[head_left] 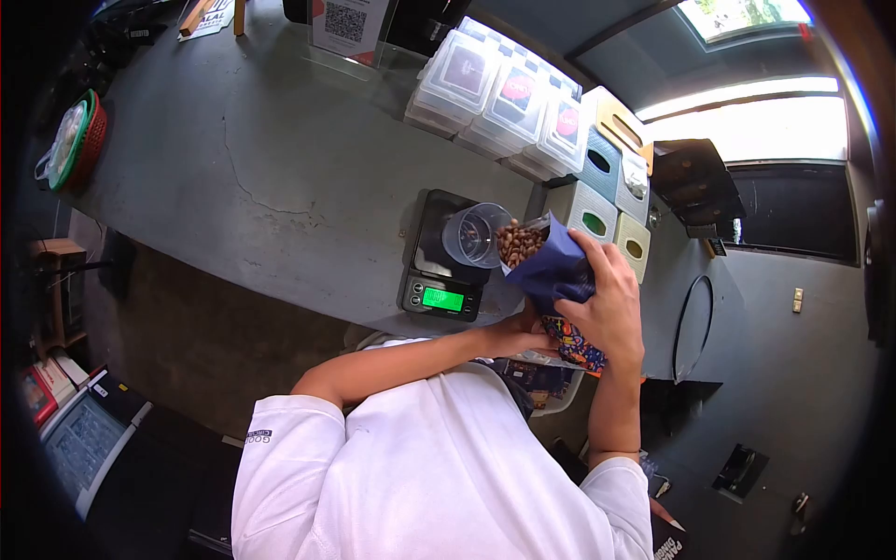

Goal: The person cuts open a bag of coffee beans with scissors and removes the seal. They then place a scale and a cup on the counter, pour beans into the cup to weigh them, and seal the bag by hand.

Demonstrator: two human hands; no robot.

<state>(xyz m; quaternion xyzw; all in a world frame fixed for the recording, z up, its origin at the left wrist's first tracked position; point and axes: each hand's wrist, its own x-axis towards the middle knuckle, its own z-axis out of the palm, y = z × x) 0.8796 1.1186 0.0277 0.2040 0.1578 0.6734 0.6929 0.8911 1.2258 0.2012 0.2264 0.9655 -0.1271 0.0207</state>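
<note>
A blue bag [558, 271] with a colourful patterned lower part is tilted to the left. Brown coffee beans [519, 245] fill its open mouth, right beside the rim of a clear plastic cup [471, 235]. The cup rests on a black digital scale [435, 245] whose green display is lit; its digits are too blurred to read. My right hand [609, 297] is wrapped around the upper right side of the bag. Lower down, my left hand [523, 336] holds the bag from beneath, its fingers partly hidden behind it.
Clear game boxes [509, 98] stand stacked at the back, beside several tissue boxes [597, 217]. A QR code sign [345, 28] stands at the grey table's [308, 168] far side. Red and green baskets [89, 140] sit at far left. Another person's fingers [663, 511] show at lower right.
</note>
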